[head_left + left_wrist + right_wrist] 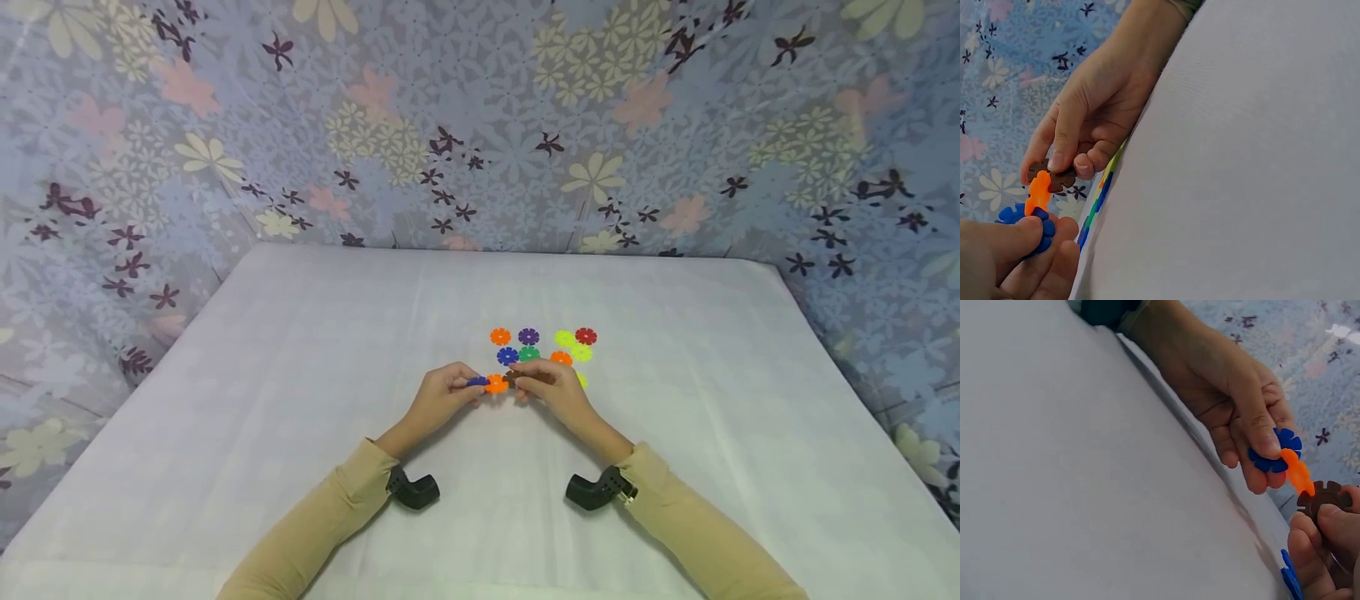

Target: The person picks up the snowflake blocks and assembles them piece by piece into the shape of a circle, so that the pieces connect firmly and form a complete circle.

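Note:
My left hand (447,392) pinches a blue notched plastic disc (1015,215) between thumb and fingers. An orange notched disc (496,384) sits between the two hands, joined at one edge to the blue one. On its other side it meets a brown notched disc (1324,497), which my right hand (553,392) pinches with thumb and fingertips. In both wrist views the orange disc (1038,192) stands crosswise to the blue and brown discs. Whether the brown disc is fully slotted into the orange one, I cannot tell.
Just beyond the hands lie loose discs on the white-covered table (300,333): orange (500,337), purple (528,337), blue (507,357), green (529,355), red (586,336) and several yellow-green. My right hand partly hides some. A flowered cloth (480,125) hangs behind the table.

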`<control>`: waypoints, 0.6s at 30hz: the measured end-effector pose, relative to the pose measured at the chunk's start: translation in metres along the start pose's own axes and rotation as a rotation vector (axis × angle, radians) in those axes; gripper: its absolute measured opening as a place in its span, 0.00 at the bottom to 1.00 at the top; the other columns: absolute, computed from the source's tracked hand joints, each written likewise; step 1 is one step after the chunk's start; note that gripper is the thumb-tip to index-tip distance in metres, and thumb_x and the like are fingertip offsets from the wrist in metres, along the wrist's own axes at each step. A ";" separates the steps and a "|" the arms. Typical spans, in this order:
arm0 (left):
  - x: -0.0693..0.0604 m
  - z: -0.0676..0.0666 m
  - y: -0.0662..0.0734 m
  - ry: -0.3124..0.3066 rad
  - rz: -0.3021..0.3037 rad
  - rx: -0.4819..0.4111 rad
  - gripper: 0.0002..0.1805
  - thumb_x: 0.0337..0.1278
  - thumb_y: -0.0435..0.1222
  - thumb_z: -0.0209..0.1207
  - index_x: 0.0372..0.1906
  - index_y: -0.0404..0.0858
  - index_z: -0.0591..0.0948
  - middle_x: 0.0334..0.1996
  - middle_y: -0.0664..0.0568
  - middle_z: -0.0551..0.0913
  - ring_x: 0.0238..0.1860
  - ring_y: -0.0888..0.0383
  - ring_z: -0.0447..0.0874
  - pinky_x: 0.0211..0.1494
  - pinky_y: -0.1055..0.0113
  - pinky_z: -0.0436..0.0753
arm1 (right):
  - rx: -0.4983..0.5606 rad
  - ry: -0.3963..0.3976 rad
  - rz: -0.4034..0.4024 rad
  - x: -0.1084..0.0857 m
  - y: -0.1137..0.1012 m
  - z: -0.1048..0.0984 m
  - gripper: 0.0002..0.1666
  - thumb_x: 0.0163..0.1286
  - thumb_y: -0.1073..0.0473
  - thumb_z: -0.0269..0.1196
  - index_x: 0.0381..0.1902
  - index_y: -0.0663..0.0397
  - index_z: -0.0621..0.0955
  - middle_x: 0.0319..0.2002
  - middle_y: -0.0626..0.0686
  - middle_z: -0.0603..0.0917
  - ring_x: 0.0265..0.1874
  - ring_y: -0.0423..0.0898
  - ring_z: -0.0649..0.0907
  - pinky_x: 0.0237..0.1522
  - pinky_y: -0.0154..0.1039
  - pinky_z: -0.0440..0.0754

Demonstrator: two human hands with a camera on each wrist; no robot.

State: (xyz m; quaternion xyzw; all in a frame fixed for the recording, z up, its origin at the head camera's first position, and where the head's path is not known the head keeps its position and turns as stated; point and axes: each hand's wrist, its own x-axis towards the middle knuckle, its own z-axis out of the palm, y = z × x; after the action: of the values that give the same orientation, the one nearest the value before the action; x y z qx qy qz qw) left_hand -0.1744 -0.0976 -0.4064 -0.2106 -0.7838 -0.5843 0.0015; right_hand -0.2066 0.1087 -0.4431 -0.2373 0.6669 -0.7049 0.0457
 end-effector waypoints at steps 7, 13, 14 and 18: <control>0.001 -0.001 -0.001 -0.023 -0.037 -0.038 0.03 0.50 0.22 0.57 0.30 0.22 0.75 0.27 0.33 0.80 0.27 0.38 0.78 0.36 0.55 0.77 | 0.006 -0.046 0.007 0.000 0.002 -0.003 0.13 0.61 0.75 0.56 0.44 0.79 0.74 0.40 0.69 0.78 0.25 0.47 0.81 0.31 0.39 0.79; 0.001 0.002 0.002 -0.029 -0.046 -0.031 0.04 0.51 0.22 0.57 0.30 0.21 0.75 0.27 0.33 0.79 0.26 0.38 0.78 0.35 0.56 0.77 | 0.009 -0.068 -0.002 0.000 0.004 -0.006 0.13 0.61 0.74 0.56 0.43 0.79 0.75 0.40 0.64 0.79 0.26 0.47 0.81 0.31 0.39 0.79; 0.001 0.002 0.002 -0.027 -0.049 -0.034 0.04 0.51 0.22 0.56 0.30 0.21 0.75 0.27 0.33 0.79 0.26 0.38 0.78 0.35 0.56 0.77 | 0.013 -0.070 -0.002 0.000 0.004 -0.006 0.13 0.61 0.74 0.56 0.43 0.79 0.75 0.40 0.64 0.80 0.26 0.47 0.81 0.31 0.39 0.79; 0.001 0.003 0.002 -0.027 -0.057 -0.063 0.04 0.51 0.22 0.56 0.31 0.21 0.75 0.27 0.32 0.80 0.28 0.38 0.78 0.35 0.55 0.77 | 0.019 -0.051 0.008 0.001 0.005 -0.006 0.14 0.61 0.73 0.56 0.44 0.78 0.73 0.39 0.61 0.80 0.26 0.46 0.81 0.31 0.38 0.79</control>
State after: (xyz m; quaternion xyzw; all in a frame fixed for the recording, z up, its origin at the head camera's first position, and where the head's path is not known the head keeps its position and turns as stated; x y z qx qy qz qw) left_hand -0.1740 -0.0944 -0.4052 -0.1957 -0.7707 -0.6056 -0.0323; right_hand -0.2109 0.1136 -0.4477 -0.2524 0.6597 -0.7047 0.0678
